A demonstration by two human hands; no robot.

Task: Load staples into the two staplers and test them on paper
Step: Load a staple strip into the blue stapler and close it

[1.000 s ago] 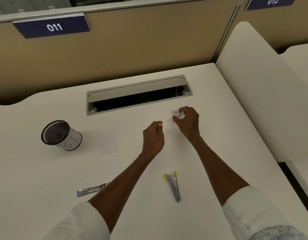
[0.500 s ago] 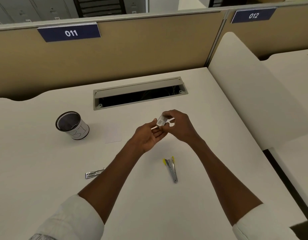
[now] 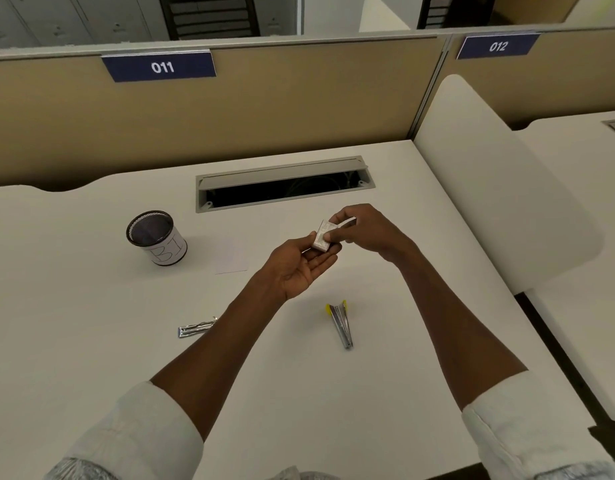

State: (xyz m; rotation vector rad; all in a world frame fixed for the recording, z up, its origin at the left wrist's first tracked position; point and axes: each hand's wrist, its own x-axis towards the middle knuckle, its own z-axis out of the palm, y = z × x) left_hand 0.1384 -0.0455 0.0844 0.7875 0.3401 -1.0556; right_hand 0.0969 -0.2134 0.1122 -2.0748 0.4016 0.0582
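Note:
A small white staple box (image 3: 322, 237) is held above the desk between both hands. My left hand (image 3: 299, 268) lies palm up under it, thumb on its side. My right hand (image 3: 364, 230) pinches its far end, where a white part sticks out. A metal stapler with yellow tips (image 3: 341, 323) lies on the desk below the hands. A second silver stapler (image 3: 195, 329) lies to the left, partly hidden by my left forearm. A white sheet of paper (image 3: 231, 259) lies flat on the desk left of my hands.
A black mesh pen cup (image 3: 157, 242) with a white label stands at the left. An open cable slot (image 3: 285, 185) runs across the desk behind the hands. A tan partition (image 3: 264, 109) closes the back, and a white divider (image 3: 500, 188) rises at the right.
My right hand lifted the staple box off the desk near the slot and brought it toward me. My left hand turned palm up and took hold of it too.

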